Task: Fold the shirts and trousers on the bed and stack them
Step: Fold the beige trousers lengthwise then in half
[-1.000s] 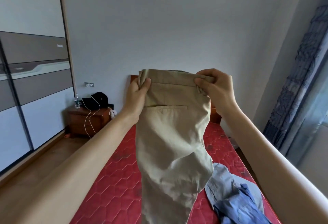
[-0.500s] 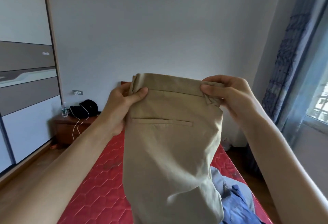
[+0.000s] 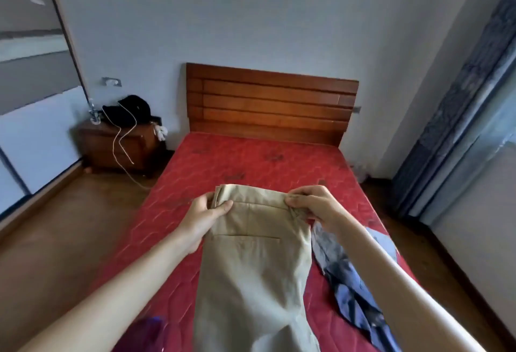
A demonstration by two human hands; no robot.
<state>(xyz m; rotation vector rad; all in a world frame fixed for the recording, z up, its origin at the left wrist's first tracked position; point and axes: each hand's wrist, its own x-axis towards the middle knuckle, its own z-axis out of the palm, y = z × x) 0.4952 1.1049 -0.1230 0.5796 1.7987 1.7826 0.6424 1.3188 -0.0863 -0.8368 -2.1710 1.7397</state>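
Head view, looking down a bed [image 3: 251, 162] with a red quilted mattress; wooden headboard [image 3: 270, 103] at 12 o'clock against a pale wall. Beige trousers [image 3: 257, 262] at centre, folded lengthwise, back pocket facing up, waistband toward 12 o'clock, legs running off toward 6 o'clock. Left hand [image 3: 205, 219] at 9 o'clock of the waistband, grip pinching the stacked waistband corner, thumb on top; right hand [image 3: 314, 206] at 3 o'clock of the waistband, grip curled and pinching the opposite corner. Cannot tell whether the waistband touches the mattress or hangs just above it. Crumpled blue shirts [image 3: 351, 284] at 4 o'clock of the trousers, lying on the mattress, partly under the right forearm. Wooden nightstand [image 3: 117, 148] at 10 o'clock; black cap [image 3: 131, 109] and white cord [image 3: 122, 139] upon it.
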